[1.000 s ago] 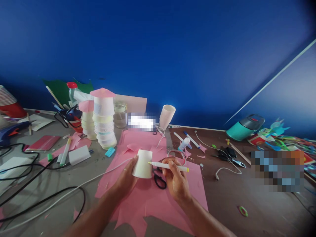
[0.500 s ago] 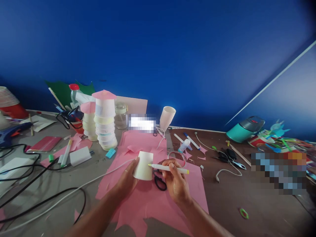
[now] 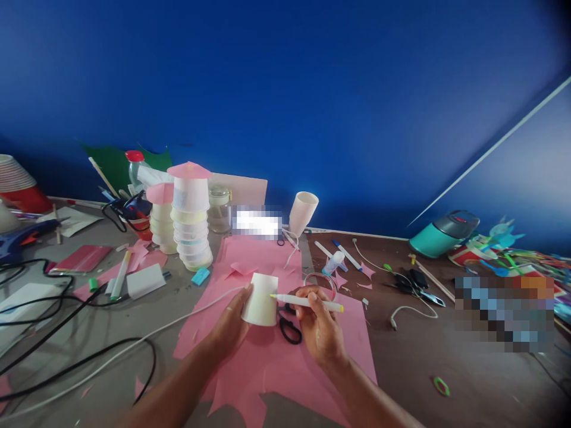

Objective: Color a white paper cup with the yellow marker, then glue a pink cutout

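Two hands, cup [image 3: 262,300], marker [image 3: 307,302] (tip touching)

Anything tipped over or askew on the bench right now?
Yes: the teal flask lies on its side at the far right by the wall, and a stack of white cups behind the pink paper leans noticeably. Nothing looks spilled.

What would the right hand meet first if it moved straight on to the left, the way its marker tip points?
The right hand holds a white marker with a yellow cap. Its tip already seems to reach the upturned white paper cup, steadied by the left hand; contact is unclear.
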A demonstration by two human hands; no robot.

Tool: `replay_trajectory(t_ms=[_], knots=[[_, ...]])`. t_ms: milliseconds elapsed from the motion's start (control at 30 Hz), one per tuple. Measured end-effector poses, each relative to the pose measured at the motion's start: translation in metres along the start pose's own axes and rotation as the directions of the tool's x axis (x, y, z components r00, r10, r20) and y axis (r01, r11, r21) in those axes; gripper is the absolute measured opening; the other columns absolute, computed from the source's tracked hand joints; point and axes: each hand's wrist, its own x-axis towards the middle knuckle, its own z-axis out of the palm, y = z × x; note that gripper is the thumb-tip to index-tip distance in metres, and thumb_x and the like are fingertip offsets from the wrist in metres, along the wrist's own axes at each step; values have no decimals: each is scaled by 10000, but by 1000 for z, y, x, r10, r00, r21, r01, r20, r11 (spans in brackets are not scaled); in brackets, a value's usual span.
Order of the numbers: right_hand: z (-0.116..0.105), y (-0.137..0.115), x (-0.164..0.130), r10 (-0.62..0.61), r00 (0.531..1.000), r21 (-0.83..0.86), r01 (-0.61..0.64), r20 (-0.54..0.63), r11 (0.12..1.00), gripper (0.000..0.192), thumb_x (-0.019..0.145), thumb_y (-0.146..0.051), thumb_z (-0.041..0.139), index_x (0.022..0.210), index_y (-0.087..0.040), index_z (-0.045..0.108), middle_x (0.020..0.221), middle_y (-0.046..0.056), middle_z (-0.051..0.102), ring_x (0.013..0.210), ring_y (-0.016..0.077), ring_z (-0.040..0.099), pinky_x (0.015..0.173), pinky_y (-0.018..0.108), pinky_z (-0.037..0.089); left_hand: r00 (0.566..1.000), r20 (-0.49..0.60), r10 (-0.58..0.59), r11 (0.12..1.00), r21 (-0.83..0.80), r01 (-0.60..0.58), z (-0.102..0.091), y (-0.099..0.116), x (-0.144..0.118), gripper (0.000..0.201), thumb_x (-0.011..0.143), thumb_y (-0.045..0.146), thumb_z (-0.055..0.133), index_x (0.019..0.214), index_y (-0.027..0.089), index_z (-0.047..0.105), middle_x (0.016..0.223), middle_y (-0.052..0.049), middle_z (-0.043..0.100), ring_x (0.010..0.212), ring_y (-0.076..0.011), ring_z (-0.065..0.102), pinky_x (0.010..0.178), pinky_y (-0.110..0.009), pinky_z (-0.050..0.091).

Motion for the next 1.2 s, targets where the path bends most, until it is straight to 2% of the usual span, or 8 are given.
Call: replay_trajectory(t_ms=[200,433,500,667,800,1000,1100,1200], knots=[[-2,3,-3,5,998,4,-5,57,1000,348,749,-552,789,730,-215,704,553,-42,554,553,114,500,588,263,494,999,-24,-32,999,-20,32,1,-2,-1,389,781,525,744,858,144,757,762,-65,775,680,-214,683,642,-294,529],[-5,4,-3,-9,997,-81,16,81,997,367,775,-582,752,757,-218,701,569,-29,563,530,123,490,547,268,439,998,13,-57,998,8,56,4,-1,-2,468,772,590,730,812,123,751,764,-96,775,891,-311,721,801,-364,539],[-6,5,-3,-18,996,-102,26,84,994,373,783,-591,740,766,-221,701,576,-26,567,529,122,488,538,262,420,999,9,-52,999,1,52,3,-2,-2,459,794,566,725,854,113,758,786,-101,780,897,-307,721,795,-353,531],[-11,8,-3,-39,996,-156,50,76,987,374,821,-589,709,797,-216,706,578,-22,585,526,112,470,502,240,355,998,0,-56,998,19,56,-2,-6,-1,488,821,552,707,975,93,765,821,-111,787,863,-292,721,658,-309,493],[-12,9,-2,-47,997,-179,58,69,982,376,837,-578,697,809,-204,703,566,-29,575,505,101,433,487,236,353,998,12,-68,997,44,67,-6,-6,0,487,839,541,692,1029,99,763,830,-104,792,856,-293,720,684,-323,493],[-7,6,-1,-33,996,-55,38,82,998,351,795,-554,746,748,-213,680,564,-34,547,552,123,488,545,262,452,999,-6,-54,998,19,54,-1,-4,-3,486,834,538,701,1036,99,755,838,-102,789,852,-286,709,731,-342,491],[-7,7,-2,-31,995,-53,37,94,998,340,800,-549,744,761,-215,694,566,-31,550,552,123,488,532,255,438,998,-2,-65,998,23,65,2,-2,-4,523,815,566,711,1042,96,748,828,-103,782,880,-295,709,769,-353,498],[-9,8,-4,-68,991,-91,78,112,993,331,825,-550,720,795,-221,712,532,-38,524,542,126,481,526,253,424,998,3,-64,997,49,63,2,-2,-5,541,815,576,705,1047,88,742,780,-96,774,845,-284,713,734,-339,497]])
